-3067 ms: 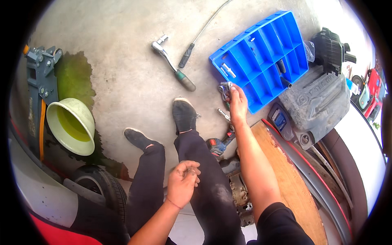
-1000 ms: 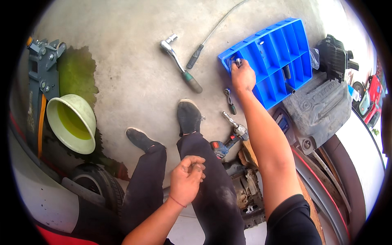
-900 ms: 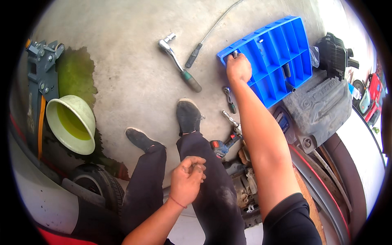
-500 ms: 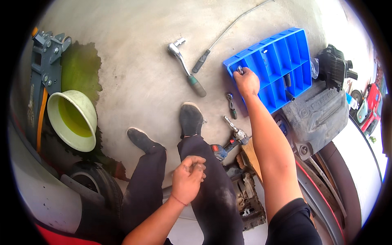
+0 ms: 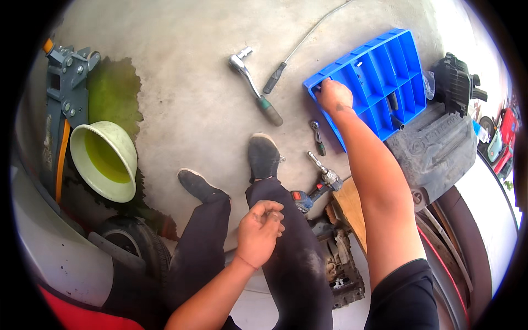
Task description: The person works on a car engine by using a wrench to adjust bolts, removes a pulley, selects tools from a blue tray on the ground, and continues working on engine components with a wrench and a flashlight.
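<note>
My right hand (image 5: 334, 97) reaches into the left corner compartment of a blue divided tray (image 5: 385, 99). Its fingers bend down behind the tray wall, so whatever they grip is hidden. Dark cylindrical pieces, among them a black socket (image 5: 392, 101), lie in other compartments, along with a small shiny part (image 5: 359, 64). Over my right thigh hovers my left hand (image 5: 262, 231), its fingers curled in; I cannot see what is inside them, if anything. Left of the tray, a small ratchet (image 5: 318, 138) lies on the floor.
A large ratchet (image 5: 254, 87), a cable-ended tool (image 5: 275, 78) and a cordless ratchet wrench (image 5: 319, 187) lie on the concrete. Left are a basin (image 5: 130, 165) of yellow-green liquid, a spill (image 5: 110, 93) and a grey jack (image 5: 69, 82). An engine cover (image 5: 434, 154) sits beside the tray.
My right hand has sunk lower into the tray's corner compartment; the shiny metal socket seen at its fingertips is now out of sight. The whole view has shifted slightly. My left hand stays curled.
</note>
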Motion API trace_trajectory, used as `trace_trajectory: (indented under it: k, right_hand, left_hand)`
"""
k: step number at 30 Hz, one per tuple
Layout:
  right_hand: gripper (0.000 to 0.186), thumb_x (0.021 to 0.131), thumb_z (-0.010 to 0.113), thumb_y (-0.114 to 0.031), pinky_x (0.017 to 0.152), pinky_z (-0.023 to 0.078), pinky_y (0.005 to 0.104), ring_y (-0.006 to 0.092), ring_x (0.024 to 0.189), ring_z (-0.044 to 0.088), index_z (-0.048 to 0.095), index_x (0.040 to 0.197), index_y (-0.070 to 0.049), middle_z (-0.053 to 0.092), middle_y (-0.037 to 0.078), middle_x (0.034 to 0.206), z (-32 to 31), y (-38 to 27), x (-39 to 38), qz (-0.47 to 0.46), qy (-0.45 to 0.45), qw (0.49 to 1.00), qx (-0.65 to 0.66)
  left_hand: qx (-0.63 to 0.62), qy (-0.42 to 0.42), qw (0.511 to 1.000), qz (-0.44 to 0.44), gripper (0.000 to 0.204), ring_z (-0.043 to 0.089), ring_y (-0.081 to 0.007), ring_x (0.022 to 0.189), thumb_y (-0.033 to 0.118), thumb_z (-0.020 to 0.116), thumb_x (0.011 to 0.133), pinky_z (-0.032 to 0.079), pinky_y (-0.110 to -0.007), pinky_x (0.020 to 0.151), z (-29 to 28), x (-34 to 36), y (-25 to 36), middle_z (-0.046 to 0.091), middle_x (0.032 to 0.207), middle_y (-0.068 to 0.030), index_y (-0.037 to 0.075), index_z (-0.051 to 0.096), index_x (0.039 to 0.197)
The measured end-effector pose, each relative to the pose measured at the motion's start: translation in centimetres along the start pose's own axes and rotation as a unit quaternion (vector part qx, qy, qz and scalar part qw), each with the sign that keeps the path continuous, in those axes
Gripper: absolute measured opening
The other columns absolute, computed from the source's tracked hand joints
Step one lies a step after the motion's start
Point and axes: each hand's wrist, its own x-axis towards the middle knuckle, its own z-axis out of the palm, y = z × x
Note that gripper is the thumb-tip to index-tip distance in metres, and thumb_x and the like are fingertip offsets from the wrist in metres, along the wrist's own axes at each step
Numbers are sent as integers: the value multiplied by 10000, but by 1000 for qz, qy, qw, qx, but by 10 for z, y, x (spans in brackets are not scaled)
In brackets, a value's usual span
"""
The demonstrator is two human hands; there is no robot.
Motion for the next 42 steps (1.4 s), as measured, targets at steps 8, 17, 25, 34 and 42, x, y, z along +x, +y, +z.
trace_trajectory:
  k: [8,17,25,34,42]
  right_hand:
    - [340,816,670,-324,793,538,433,325,885,683,671,1010,-44,698,181,918,-15,21,-10,-36,9,999,17]
    - [241,862,698,-253,298,359,237,91,420,495,571,900,-52,567,38,604,-123,36,-212,3,-151,757,636]
    - [250,858,727,-110,387,428,206,99,492,581,557,1012,-11,628,55,724,-284,-14,-450,-98,-142,570,803]
    - [208,942,606,-33,516,481,231,124,616,622,473,1098,2,656,108,865,-497,-69,-633,-299,-79,587,749]
    - [241,918,596,-27,483,475,325,240,542,649,446,1104,3,660,136,734,-591,-141,-764,-480,164,725,465]
  left_hand:
    - [-88,-12,996,4,164,633,-161,774,13,474,953,552,-303,693,-6,4,4,621,935,-107,-13,593,1061]
    - [30,-25,974,221,156,591,-108,819,21,518,949,510,-261,693,20,-50,32,575,1008,-48,-14,602,1076]
    - [262,-117,854,434,440,603,-193,810,52,652,881,492,-313,686,65,-277,150,534,944,-81,55,528,1303]
    - [125,-66,801,581,258,600,-139,713,137,635,935,498,-286,651,44,-516,212,584,935,-64,11,573,1152]
    - [-228,-213,784,537,130,567,-160,621,87,514,979,507,-315,570,-2,-710,211,606,870,-135,26,490,1090]
